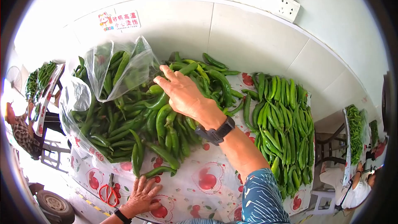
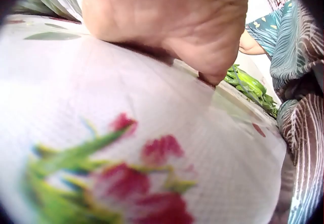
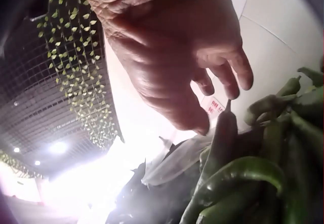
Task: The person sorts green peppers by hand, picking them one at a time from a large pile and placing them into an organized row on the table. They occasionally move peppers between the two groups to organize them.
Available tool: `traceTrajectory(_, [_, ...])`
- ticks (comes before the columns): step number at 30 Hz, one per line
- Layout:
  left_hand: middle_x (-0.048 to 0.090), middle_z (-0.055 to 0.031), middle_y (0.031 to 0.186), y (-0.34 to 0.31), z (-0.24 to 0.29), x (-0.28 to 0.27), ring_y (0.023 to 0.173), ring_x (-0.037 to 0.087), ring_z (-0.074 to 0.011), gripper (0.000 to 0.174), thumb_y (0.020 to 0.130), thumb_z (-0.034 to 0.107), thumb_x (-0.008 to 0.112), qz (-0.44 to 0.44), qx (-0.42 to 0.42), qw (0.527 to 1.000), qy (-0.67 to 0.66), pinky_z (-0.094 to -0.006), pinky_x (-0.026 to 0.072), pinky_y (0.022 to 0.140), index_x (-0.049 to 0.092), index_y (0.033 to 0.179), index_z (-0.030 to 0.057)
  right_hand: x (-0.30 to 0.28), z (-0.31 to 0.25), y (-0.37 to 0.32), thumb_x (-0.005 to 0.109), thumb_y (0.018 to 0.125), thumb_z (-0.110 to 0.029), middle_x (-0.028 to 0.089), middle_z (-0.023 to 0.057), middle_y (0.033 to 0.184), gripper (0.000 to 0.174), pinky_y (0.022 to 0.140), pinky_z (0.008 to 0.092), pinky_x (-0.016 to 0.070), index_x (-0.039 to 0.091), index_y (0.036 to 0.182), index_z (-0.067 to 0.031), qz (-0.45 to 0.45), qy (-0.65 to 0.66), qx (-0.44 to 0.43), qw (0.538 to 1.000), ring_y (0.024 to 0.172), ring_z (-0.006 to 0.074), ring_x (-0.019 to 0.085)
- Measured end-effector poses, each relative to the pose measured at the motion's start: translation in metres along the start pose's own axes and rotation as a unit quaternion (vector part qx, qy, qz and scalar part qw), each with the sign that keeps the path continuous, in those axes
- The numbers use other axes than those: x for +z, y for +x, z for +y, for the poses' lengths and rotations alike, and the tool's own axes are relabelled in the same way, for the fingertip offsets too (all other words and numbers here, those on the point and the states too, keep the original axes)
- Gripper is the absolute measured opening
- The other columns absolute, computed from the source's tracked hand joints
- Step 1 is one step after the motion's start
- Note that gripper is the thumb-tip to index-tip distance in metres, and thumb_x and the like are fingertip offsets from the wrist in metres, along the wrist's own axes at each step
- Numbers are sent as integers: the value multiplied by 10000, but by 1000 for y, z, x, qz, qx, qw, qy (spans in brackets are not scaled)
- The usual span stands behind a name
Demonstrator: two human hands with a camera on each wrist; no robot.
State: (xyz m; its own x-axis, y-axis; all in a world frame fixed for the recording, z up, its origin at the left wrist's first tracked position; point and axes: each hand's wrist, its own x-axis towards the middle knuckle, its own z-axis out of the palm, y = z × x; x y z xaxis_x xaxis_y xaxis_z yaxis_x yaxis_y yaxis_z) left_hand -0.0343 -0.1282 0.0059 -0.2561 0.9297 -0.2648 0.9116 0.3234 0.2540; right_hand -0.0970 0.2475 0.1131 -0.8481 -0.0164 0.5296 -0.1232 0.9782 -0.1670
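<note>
My right hand reaches over a loose heap of long green peppers that spills from a clear plastic bag. Seen from the right wrist, the fingers of this hand hang slightly bent and apart, nothing between them, with the thumb near the upright tip of one green pepper. My left hand rests with spread fingers on the flowered tablecloth, close to a single pepper at the heap's near edge. In the left wrist view the heel of the left hand is down on the cloth.
Rows of green peppers lie lined up on the table's right side. Red-handled scissors lie left of my left hand. A tiled wall closes off the back. Other people sit at pepper-laden tables on both sides.
</note>
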Motion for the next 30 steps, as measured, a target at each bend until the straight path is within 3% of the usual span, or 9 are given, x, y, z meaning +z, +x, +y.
traceTrajectory(4, [354,-170,1405,0,-4,3,1331,217,-500,733,728,549,652,-16,9,1000,5,-624,143,1092,453,1332,184,-33,20,-16,602,789,-43,543,176,1257,308,883,401,492,587,1097,-20,105,110,41,988,1028,316,582])
traceTrajectory(6, [370,-139,1408,0,-1,0,1329,244,-467,692,735,532,643,-10,2,1000,4,-611,157,1094,480,1317,195,-47,46,-30,591,799,-51,598,164,1170,275,900,394,481,594,1072,-21,132,137,157,969,1024,319,594])
traceTrajectory(10, [378,-123,1409,0,0,1,1327,259,-450,679,734,526,639,-7,-6,1000,-2,-606,166,1093,493,1312,200,-42,113,-78,573,847,-102,634,211,1083,307,908,416,474,562,1137,-1,187,20,316,930,1007,373,607])
traceTrajectory(13, [380,-122,1407,0,0,1,1321,266,-450,687,728,526,646,-5,-2,1000,11,-605,168,1092,491,1314,202,-27,143,-110,607,842,-180,620,261,1108,445,921,438,458,506,1225,23,13,51,434,899,1047,400,592])
traceTrajectory(16, [383,-118,1403,1,0,-1,1317,271,-451,690,722,518,655,-10,-4,1000,8,-604,172,1090,490,1314,205,-7,141,-118,641,811,-235,602,291,1134,560,922,457,446,468,1275,25,-54,91,462,880,1071,418,580])
traceTrajectory(21, [390,-122,1389,1,1,-2,1310,278,-453,692,710,511,668,-9,-4,1000,8,-601,181,1088,494,1305,205,7,133,-113,642,773,-211,621,277,1083,493,899,456,454,520,1197,11,-20,104,497,861,1034,424,590])
traceTrajectory(25, [355,-164,1392,1,-2,0,1320,224,-513,721,729,548,643,-18,1,999,-27,-637,131,1090,456,1322,184,1,139,-116,637,763,-211,647,250,1021,454,862,424,472,547,1143,20,114,158,493,848,972,391,621])
traceTrajectory(27, [389,-140,1378,1,0,0,1306,270,-474,701,706,518,666,-2,0,1000,1,-612,170,1086,488,1303,197,-6,144,-117,624,762,-196,659,228,989,431,836,397,482,553,1130,19,212,143,482,838,911,356,639])
traceTrajectory(30, [411,-127,1367,1,1,-2,1296,297,-456,687,695,499,677,8,-2,1000,9,-601,191,1083,505,1291,202,-28,149,-126,612,796,-266,646,249,1028,435,843,452,486,551,1133,1,112,20,566,816,953,394,634])
